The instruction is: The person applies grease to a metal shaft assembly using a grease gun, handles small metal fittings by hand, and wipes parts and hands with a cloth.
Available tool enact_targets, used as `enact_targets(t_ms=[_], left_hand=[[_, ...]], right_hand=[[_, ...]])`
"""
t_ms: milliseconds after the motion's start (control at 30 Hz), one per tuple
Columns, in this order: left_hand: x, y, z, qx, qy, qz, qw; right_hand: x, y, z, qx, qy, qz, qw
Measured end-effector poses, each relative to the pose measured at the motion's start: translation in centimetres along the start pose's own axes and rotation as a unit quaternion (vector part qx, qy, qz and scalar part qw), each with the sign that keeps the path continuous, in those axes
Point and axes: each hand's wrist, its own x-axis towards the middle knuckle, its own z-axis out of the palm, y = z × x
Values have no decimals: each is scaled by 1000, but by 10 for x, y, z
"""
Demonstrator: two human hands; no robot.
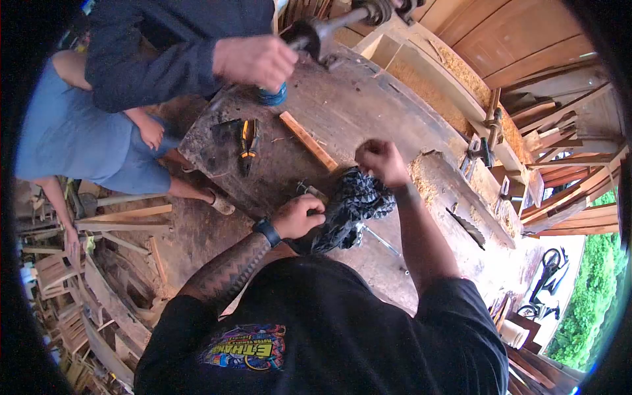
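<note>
A dark patterned cloth (355, 204) lies bunched on the wooden workbench (368, 99), close to my body. My left hand (297, 216), with a dark watch on its wrist, is at the cloth's left edge with its fingers curled; what they hold, if anything, is hidden. Above the cloth's upper right side is my right hand (382, 161), its fingers bent in and blurred, their contents too small to make out. A metal tool (311, 192) lies beyond my left hand. A thin metal rod (382, 240) sticks out to the right of the cloth.
Orange-and-black pliers (249, 139) and a wooden strip (308, 141) lie farther back. A co-worker's hand (257, 62) is by a metal machine part (316, 33). Another person (99, 131) stands at the left. A toothed blade (466, 227) and clamps (484, 151) are at the right.
</note>
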Motion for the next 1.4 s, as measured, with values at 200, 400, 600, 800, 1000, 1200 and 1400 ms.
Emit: enact_targets(t_ms=[200,400,600,800,1000,1200,1400], left_hand=[[8,27,16,-591,5,-172,788],[4,14,38,-629,-1,-169,759],[7,1,62,-526,38,-100,844],[28,16,67,-456,52,-55,887],[35,31,65,-390,77,-167,902],[26,37,63,-238,32,4,971],[28,35,57,-54,42,19,997]], right_hand=[[-109,26,42,121,-38,4,992],[-132,56,56,396,66,6,916],[-94,61,-20,233,185,19,955],[-107,78,-4,27,87,-66,994],[-109,79,45,255,20,-11,967],[-123,76,30,430,-80,127,890],[-132,92,37,442,-88,138,882]])
